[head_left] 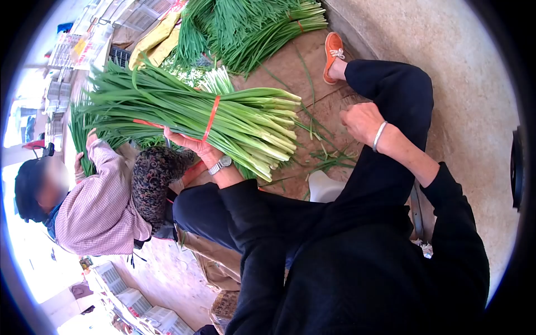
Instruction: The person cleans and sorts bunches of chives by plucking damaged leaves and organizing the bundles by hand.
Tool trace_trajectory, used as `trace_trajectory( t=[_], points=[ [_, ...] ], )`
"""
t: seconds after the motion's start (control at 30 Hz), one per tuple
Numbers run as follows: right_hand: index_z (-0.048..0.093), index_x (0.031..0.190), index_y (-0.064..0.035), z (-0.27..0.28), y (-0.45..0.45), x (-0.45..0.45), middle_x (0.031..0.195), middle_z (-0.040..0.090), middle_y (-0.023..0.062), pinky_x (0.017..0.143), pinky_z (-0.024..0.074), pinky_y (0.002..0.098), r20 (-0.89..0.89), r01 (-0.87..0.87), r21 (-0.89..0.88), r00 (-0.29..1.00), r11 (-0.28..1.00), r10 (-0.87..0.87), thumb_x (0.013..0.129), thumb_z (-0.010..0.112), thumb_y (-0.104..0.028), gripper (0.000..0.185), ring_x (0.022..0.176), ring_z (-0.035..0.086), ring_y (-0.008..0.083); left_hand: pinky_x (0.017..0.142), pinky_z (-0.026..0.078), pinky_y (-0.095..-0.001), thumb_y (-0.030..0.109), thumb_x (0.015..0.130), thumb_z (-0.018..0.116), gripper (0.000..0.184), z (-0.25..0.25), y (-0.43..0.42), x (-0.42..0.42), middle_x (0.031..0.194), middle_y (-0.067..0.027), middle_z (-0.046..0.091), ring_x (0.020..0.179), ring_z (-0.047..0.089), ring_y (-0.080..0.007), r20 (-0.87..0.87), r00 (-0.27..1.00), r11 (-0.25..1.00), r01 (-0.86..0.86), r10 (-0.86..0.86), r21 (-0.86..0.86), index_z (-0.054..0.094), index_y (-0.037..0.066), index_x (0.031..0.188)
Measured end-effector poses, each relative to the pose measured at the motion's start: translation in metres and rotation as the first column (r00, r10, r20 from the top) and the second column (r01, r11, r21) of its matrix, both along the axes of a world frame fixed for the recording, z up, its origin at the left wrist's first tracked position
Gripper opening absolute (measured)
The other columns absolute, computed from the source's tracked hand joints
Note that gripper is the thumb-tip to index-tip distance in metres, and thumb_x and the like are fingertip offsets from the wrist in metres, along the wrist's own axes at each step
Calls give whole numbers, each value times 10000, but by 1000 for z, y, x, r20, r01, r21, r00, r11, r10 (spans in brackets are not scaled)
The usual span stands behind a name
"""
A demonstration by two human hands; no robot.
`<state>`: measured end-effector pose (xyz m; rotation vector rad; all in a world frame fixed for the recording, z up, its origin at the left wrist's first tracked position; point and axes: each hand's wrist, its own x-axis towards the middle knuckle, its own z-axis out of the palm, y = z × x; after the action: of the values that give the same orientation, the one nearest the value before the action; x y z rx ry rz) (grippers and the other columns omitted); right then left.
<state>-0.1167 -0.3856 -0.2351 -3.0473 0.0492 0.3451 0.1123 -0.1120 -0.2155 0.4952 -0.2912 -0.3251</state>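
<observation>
My left hand (196,146) is wrapped around the underside of a large bundle of garlic chives (240,120). The leaves point left and the pale cut stems point right. A red band (211,118) circles the bundle near its stem end, and a red strip (148,123) shows along the leaves by my fingers. Away from the bundle, my right hand (362,123) is closed in front of my right knee. Its fingers curl out of sight, so I cannot make out whether anything is in them.
More chives (245,33) are heaped at the top, with a yellow sack (156,39) beside them. Loose leaves (329,162) lie on the brown ground sheet (312,61). To the left a co-worker (100,201) sits close, hands on other chives. Crates (134,301) stand at lower left.
</observation>
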Motion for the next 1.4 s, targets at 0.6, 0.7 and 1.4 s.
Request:
trace_trajectory(
  t=[0.6,0.7,1.4],
  points=[
    [585,867,-129,81,63,72,791,532,-4,603,493,289,706,-418,252,696,873,129,754,644,-123,128,750,571,174,968,402,-530,477,761,585,713,-2,-8,-7,1267,-134,479,1146,467,-332,-10,999,996,35,-36,-88,392,99,1334],
    [549,826,-110,81,58,72,791,531,3,604,491,295,683,-433,264,715,862,150,758,637,-113,111,750,568,187,970,399,-532,465,762,585,715,-2,-8,-7,1270,-136,477,1146,468,-333,-1,1000,999,-8,8,-32,381,99,1341],
    [549,826,-53,79,0,-18,793,539,65,644,484,327,519,-379,358,840,853,156,740,652,-64,134,760,566,244,976,392,-545,499,737,600,790,-24,-6,-1,1296,-148,460,1167,462,-338,-38,996,991,71,-76,-115,338,109,1371]
  ],
)
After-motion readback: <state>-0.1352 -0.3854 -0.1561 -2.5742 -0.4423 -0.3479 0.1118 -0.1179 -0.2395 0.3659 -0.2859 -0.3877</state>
